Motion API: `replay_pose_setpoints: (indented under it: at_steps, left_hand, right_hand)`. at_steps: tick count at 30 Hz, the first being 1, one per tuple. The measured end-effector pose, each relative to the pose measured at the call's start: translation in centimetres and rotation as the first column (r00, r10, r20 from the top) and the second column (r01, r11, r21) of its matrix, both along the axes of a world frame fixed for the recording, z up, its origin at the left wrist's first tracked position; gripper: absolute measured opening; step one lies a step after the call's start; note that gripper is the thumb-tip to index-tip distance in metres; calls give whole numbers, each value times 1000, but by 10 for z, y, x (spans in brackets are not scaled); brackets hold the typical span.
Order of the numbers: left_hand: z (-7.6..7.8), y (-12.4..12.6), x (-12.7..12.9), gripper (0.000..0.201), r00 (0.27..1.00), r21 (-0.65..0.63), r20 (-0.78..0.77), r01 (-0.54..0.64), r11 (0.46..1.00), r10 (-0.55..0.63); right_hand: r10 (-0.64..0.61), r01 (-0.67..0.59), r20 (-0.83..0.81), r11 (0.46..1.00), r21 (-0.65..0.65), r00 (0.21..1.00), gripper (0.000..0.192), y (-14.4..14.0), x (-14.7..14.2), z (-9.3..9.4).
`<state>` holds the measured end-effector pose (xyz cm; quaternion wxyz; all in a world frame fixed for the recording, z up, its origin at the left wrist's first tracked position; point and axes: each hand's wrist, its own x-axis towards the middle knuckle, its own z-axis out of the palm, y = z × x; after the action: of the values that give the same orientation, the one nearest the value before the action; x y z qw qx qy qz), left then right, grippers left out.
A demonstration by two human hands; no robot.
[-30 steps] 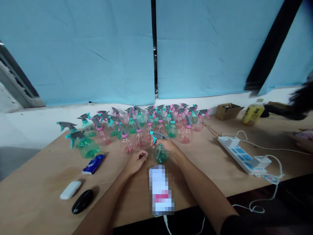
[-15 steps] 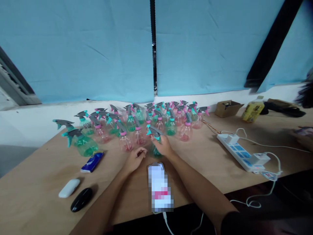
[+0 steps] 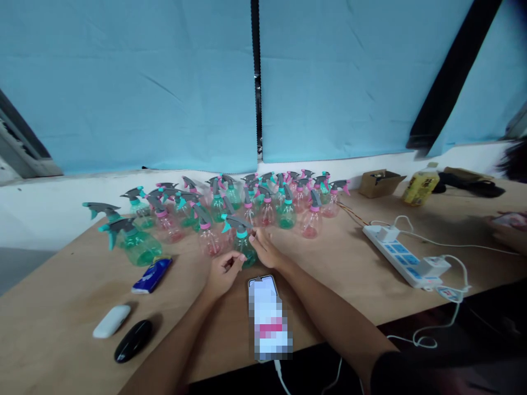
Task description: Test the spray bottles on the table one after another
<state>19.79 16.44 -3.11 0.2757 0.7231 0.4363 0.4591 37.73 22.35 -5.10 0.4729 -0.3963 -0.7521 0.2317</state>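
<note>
A spray bottle (image 3: 244,249) with green liquid, a turquoise collar and a grey-and-turquoise trigger head stands upright between my hands. My right hand (image 3: 265,249) lies along its right side with the fingers stretched out. At the bottle's lower left, my left hand (image 3: 224,272) has its fingers curled and the thumb brought toward them; whether anything small is in them cannot be seen. Just behind and left stands a pink spray bottle (image 3: 209,241). Below my hands lies a phone (image 3: 267,312) with a blurred screen and a plugged-in white cable.
Several green and pink spray bottles (image 3: 312,222) crowd the table's back. To the left lie a blue packet (image 3: 152,275), a white case (image 3: 112,321) and a black case (image 3: 134,341). A power strip (image 3: 397,255), cardboard box (image 3: 381,184) and yellow drink bottle (image 3: 421,185) are right; another person's hand (image 3: 510,233) is far right.
The green spray bottle has shifted left, toward my left hand. My right hand has followed slightly and its fingers have loosened from around the bottle's neck to its side.
</note>
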Motion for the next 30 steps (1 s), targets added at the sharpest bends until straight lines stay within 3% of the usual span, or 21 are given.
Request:
replay_pose_setpoints:
  at_steps: [7,19,24,30]
  left_hand:
    - [-4,-8,3,31,999,29,-44,17,999,-16]
    - [3,-16,11,31,990,126,-125,89,988,-73]
    - [-5,-13,14,27,1000,99,12,6,995,-7]
    - [-9,-6,16,26,979,14,201,-20,1000,17]
  right_hand:
    - [207,-208,13,977,48,978,32,-5,-9,4]
    - [471,-471,7,882,5,882,62,-10,-15,6]
    - [481,-482,81,876,-4,873,59,-9,-18,7]
    - [375,-412,282,907,83,883,35,-7,-22,13]
